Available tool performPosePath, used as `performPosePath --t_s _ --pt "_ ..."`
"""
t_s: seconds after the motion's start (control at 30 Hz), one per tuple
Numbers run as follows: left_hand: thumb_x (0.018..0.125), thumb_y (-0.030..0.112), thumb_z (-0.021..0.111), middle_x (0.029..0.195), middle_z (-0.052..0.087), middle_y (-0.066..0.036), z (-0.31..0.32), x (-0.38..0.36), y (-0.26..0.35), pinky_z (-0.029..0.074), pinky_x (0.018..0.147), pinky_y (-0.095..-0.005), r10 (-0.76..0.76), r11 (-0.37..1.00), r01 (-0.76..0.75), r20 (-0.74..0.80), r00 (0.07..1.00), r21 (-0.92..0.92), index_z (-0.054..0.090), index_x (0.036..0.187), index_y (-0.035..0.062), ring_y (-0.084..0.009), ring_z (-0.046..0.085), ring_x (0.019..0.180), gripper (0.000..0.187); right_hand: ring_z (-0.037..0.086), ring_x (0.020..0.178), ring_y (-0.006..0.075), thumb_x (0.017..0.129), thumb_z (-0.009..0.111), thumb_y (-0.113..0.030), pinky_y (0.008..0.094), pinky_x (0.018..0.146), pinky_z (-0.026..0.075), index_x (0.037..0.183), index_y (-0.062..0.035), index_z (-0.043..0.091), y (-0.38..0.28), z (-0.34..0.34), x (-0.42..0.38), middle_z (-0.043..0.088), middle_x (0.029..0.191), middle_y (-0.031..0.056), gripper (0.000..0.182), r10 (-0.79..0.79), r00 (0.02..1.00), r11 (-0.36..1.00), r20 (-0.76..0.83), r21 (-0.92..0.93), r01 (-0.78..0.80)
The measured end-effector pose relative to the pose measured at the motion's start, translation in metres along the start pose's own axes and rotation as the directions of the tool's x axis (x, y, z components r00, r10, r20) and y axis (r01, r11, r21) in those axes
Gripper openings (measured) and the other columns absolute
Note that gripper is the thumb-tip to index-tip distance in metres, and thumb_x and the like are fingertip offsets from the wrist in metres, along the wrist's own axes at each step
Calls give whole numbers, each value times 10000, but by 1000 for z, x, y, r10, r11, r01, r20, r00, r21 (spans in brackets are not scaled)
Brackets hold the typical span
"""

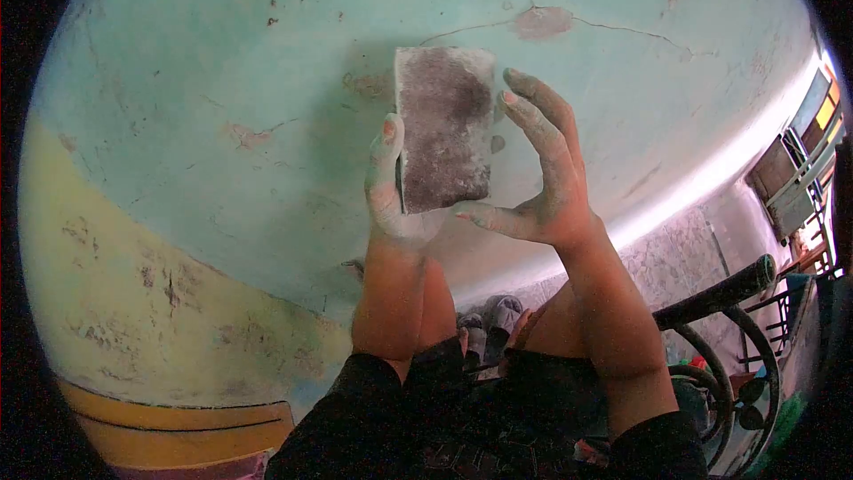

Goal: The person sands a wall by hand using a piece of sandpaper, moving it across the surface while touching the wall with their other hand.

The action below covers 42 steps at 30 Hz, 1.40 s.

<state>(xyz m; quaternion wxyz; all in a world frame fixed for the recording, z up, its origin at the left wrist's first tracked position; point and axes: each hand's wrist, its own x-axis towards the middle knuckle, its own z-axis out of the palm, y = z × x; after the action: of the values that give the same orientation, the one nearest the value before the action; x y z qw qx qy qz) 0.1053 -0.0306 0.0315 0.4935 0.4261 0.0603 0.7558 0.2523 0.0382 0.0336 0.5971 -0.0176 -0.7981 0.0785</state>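
Note:
A rectangular piece of sandpaper, dark grey-brown with pale dust along its edges, is held up in front of the wall. My left hand grips it from the left and below, thumb along its left edge, other fingers hidden behind it. To its right is my right hand, open, with fingers apart and curved; the thumb tip comes close to the sheet's lower right corner. White dust coats both hands. Beyond them stands a pale green wall with a bare patch and thin cracks.
A yellow lower band of wall is stained at left, above an orange-yellow panel. A dark curved metal frame stands close at right. My knees and dark clothing are below, with grey footwear between them.

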Motion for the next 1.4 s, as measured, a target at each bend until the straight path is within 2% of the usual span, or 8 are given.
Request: performPosePath --t_s 0.13,0.2,0.53,0.6,1.1,1.2,1.27,1.4 --pt "964 447 488 1361 497 -223 2 0 0 521 955 -500 -45 980 49 24 999 -193 366 1421 -21 -352 560 1199 665 383 1342 430 556 919 -367 492 1062 399 1436 -129 460 -1 -1 2 349 1486 257 1021 19 999 999 32 35 -20" --pt "959 423 519 1372 486 -222 3 1 3 547 921 -492 -62 996 60 31 998 73 343 1436 -18 -351 563 1198 673 351 1368 441 547 924 -374 502 1081 384 1446 -139 448 1 -2 3 309 1510 263 1044 27 998 999 52 36 -29" --pt "962 412 538 1306 553 -185 7 4 11 553 898 -442 -190 977 191 -19 982 95 452 1360 -39 -310 590 1157 607 339 1387 404 515 968 -329 492 1047 420 1529 -116 201 10 0 -3 244 1512 256 1289 30 997 999 71 39 -33" --pt "971 394 536 1272 577 -173 3 6 11 536 896 -377 -136 982 168 -286 949 88 486 1335 -36 -267 608 1111 565 355 1381 382 513 972 -308 480 1035 437 1534 -116 174 11 -1 -3 234 1514 245 1310 51 998 999 43 12 -51" --pt "910 200 696 1095 654 -99 -6 -1 20 497 878 -310 15 906 71 -200 980 417 665 1133 -25 -171 621 1006 318 276 1423 400 605 932 -338 509 1072 398 1549 -107 119 14 1 -3 128 1554 252 1267 27 994 999 107 35 -31" --pt "918 193 693 1078 658 -81 -2 -2 18 482 881 -296 69 899 64 -285 956 434 687 1111 -11 -158 613 1001 281 347 1386 378 738 855 -300 498 1076 385 1556 -99 42 13 6 -5 232 1521 267 1171 119 993 949 -24 297 -107" --pt "919 179 691 1075 659 -75 -4 -3 21 475 886 -289 64 876 76 -271 960 476 684 1115 -16 -150 607 1007 277 492 1267 326 823 770 -122 468 1034 435 1550 -71 67 6 11 -7 424 1401 260 1013 425 905 760 -13 549 -348" --pt "926 156 681 1074 672 -83 0 -2 23 481 850 -261 114 681 116 -262 958 723 679 1106 -32 -135 610 975 260 653 1009 257 909 647 -17 384 897 516 1552 -68 40 6 11 -8 638 1096 203 886 513 857 768 52 418 -485"
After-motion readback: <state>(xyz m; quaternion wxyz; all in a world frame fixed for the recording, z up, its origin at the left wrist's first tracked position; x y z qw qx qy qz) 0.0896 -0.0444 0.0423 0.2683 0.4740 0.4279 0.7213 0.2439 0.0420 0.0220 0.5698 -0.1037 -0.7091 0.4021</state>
